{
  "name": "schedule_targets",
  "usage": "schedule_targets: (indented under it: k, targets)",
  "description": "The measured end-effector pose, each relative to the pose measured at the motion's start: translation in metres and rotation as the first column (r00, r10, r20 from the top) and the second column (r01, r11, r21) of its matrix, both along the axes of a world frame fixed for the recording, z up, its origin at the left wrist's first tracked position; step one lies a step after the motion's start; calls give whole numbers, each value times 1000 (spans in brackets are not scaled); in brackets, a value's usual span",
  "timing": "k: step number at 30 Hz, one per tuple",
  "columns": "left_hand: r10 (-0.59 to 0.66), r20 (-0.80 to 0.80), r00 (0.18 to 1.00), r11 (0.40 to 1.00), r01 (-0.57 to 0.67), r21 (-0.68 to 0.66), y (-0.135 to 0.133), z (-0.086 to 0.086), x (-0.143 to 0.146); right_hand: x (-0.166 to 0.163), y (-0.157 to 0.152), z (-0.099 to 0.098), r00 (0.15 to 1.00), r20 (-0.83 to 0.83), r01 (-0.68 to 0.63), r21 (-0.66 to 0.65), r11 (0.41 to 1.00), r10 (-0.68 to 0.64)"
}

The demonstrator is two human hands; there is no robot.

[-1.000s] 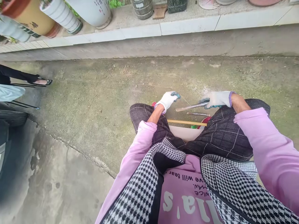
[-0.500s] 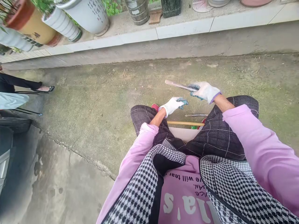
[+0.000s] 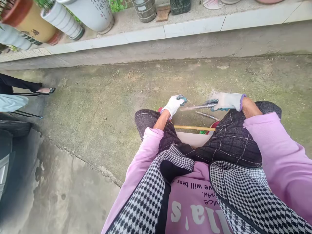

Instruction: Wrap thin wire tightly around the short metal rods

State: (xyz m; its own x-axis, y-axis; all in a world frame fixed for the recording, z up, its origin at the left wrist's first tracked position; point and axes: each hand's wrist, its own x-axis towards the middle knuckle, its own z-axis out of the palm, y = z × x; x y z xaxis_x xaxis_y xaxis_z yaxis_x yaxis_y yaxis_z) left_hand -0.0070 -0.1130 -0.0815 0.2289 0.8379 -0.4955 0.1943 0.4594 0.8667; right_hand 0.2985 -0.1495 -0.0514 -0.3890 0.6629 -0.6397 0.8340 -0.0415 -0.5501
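Observation:
I sit over mossy concrete, both hands in white gloves with teal fingertips. My right hand (image 3: 226, 101) is closed round a thin grey metal rod (image 3: 195, 107) that points left, level above my knees. My left hand (image 3: 174, 104) is closed in a pinch just left of the rod's tip; a fine thread seems to run from it toward the rod. A second grey rod (image 3: 206, 115) lies on the ground under the right hand. A yellow wooden stick (image 3: 193, 128) lies across a white board (image 3: 193, 139) between my knees.
Large ceramic pots (image 3: 92, 13) and other containers stand on a raised tiled ledge (image 3: 195, 27) at the back. Another person's foot in a black shoe (image 3: 45, 90) and thin black legs of some frame are at the left. A crack (image 3: 80, 157) crosses the concrete.
Half a second ago my right hand held the rod raised and pointing up-left; it has swung back down, level and close to the left hand, much as a second ago.

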Motion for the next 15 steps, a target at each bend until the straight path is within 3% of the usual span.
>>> schedule_targets:
  k: [5, 15]
  targets:
    - [11, 105, 994, 997, -3, -71, 1, 8, 1, -7, -4, 12, 955, -282, 58, -112, 992, -87]
    - [2, 134, 991, 993, 14, -118, 0, 16, -6, -17, -3, 7, 941, -318, 56, -184, 981, -113]
